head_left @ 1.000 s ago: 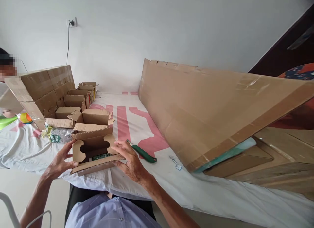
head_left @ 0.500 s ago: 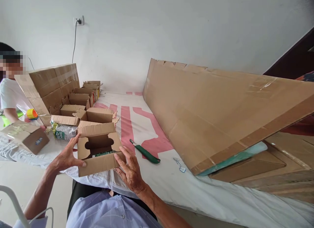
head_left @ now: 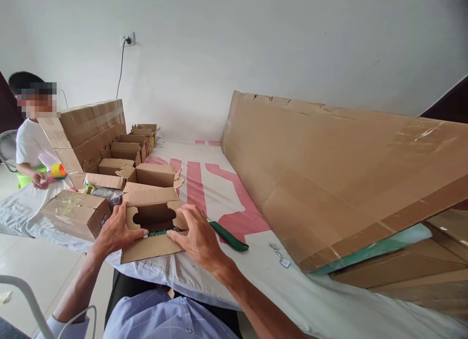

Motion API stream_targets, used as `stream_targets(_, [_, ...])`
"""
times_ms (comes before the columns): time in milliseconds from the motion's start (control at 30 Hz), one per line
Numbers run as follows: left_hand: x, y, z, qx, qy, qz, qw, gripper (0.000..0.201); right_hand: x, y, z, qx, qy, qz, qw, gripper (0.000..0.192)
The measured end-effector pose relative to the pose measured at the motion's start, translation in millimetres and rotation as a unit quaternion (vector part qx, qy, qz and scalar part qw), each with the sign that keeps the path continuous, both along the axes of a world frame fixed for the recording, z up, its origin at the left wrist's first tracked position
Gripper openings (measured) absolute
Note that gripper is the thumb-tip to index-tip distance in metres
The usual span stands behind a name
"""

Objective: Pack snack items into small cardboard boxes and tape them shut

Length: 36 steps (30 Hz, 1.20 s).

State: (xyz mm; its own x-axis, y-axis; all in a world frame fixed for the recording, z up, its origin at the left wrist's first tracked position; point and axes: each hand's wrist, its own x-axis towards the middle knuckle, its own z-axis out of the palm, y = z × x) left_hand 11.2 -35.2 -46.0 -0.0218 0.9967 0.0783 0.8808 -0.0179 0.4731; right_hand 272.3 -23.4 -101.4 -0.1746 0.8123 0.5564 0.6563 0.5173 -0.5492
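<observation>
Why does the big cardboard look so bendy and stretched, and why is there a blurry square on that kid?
Head view: the wide lens stretches and curves things near the edges, so the big cardboard sheet looks warped. The square over the other person's face is pixelated on purpose. Light is soft and even; tape on the sheet glints slightly. Both hands, left hand and right hand, look sharp on the small box.

The brown cardboard box (head_left: 153,227) sits upright between my fingers, flaps open, green packet showing inside, front wall under my thumbs.

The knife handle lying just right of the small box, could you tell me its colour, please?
Dark green; the knife handle shows plainly in the head view.
</observation>
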Motion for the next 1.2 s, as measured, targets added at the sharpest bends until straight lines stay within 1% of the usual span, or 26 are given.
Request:
stream_targets(67, [12, 1, 1.6, 0.0, 0.041, 0.03, 0.999, 0.107, -6, 9, 8.8, -0.022, -0.036, -0.01, 0.999, 0.045])
stream_targets(133, [18, 2, 0.3, 0.0, 0.058, 0.05, 0.997, 0.1, -10, 15, 13.1, -0.037, -0.064, -0.021, 0.997, 0.043])
stream_targets(167, [17, 2, -1.3, 0.004, 0.051, 0.053, 0.997, 0.097, -10, 17, 13.7, -0.038, -0.071, -0.028, 0.996, 0.04])
stream_targets(200, [14, 3, -3.6, 0.013, 0.031, 0.051, 0.998, 0.094, -10, 19, 13.4, -0.033, -0.072, -0.033, 0.996, 0.037])
stream_targets(267, [2, 4, -9.3, 0.038, -0.045, 0.032, 0.998, 0.088, -6, 21, 11.0, -0.014, -0.05, -0.036, 0.998, 0.035])
stream_targets(367, [-25, 2, -17.9, 0.073, -0.189, 0.003, 0.979, 0.081, 6, 24, 5.5, -0.002, 0.021, -0.039, 0.999, 0.041])
stream_targets(400, [-33, 0, -19.8, 0.086, -0.216, 0.003, 0.973, 0.078, 11, 26, 3.8, -0.005, 0.037, -0.048, 0.998, 0.043])
stream_targets(433, [-39, -3, -21.1, 0.107, -0.221, 0.008, 0.969, 0.076, 16, 27, 2.4, -0.006, 0.044, -0.061, 0.997, 0.045])
stream_targets(467, [-44, -6, -21.6, 0.138, -0.202, 0.013, 0.97, 0.073, 21, 27, 1.4, -0.002, 0.039, -0.073, 0.997, 0.046])
stream_targets(500, [-47, -10, -21.4, 0.174, -0.161, 0.016, 0.971, 0.07, 24, 28, 0.8, 0.006, 0.024, -0.083, 0.996, 0.047])
stream_targets(567, [-48, -18, -19.9, 0.233, -0.047, 0.005, 0.971, 0.058, 30, 29, 0.4, 0.03, -0.021, -0.085, 0.996, 0.043])
stream_targets(600, [-46, -21, -18.9, 0.247, 0.006, -0.01, 0.969, 0.051, 32, 30, 0.4, 0.042, -0.043, -0.08, 0.995, 0.041])
stream_targets(667, [-42, -26, -17.0, 0.239, 0.073, -0.049, 0.967, 0.04, 36, 31, 0.0, 0.06, -0.075, -0.067, 0.993, 0.037])
stream_targets(733, [-39, -28, -16.2, 0.21, 0.092, -0.071, 0.971, 0.037, 39, 32, -1.5, 0.064, -0.09, -0.06, 0.992, 0.035])
stream_targets(800, [-39, -25, -17.3, 0.176, 0.082, -0.069, 0.978, 0.042, 43, 32, -4.1, 0.038, -0.082, -0.045, 0.995, 0.034])
stream_targets(833, [-40, -22, -18.8, 0.156, 0.066, -0.064, 0.983, 0.05, 44, 32, -5.6, 0.007, -0.07, -0.03, 0.997, 0.036])
stream_targets(900, [-44, -17, -23.7, 0.114, 0.013, -0.065, 0.991, 0.072, 46, 30, -8.7, -0.084, -0.035, 0.011, 0.996, 0.049])
stream_targets(967, [-48, -12, -30.2, 0.085, -0.057, -0.089, 0.991, 0.091, 46, 26, -11.5, -0.169, 0.002, 0.05, 0.984, 0.067])
stream_targets(1000, [-50, -10, -33.4, 0.078, -0.088, -0.104, 0.988, 0.099, 45, 23, -13.1, -0.196, 0.017, 0.063, 0.978, 0.075])
stream_targets(1033, [-50, -10, -36.2, 0.074, -0.114, -0.118, 0.984, 0.105, 45, 20, -14.9, -0.21, 0.031, 0.073, 0.974, 0.08])
stream_targets(1100, [-50, -14, -40.3, 0.074, -0.143, -0.139, 0.977, 0.115, 44, 12, -20.2, -0.21, 0.052, 0.087, 0.972, 0.087])
stream_targets(1200, [-45, -28, -42.6, 0.086, -0.142, -0.151, 0.975, 0.123, 47, -3, -32.1, -0.172, 0.069, 0.094, 0.978, 0.089])
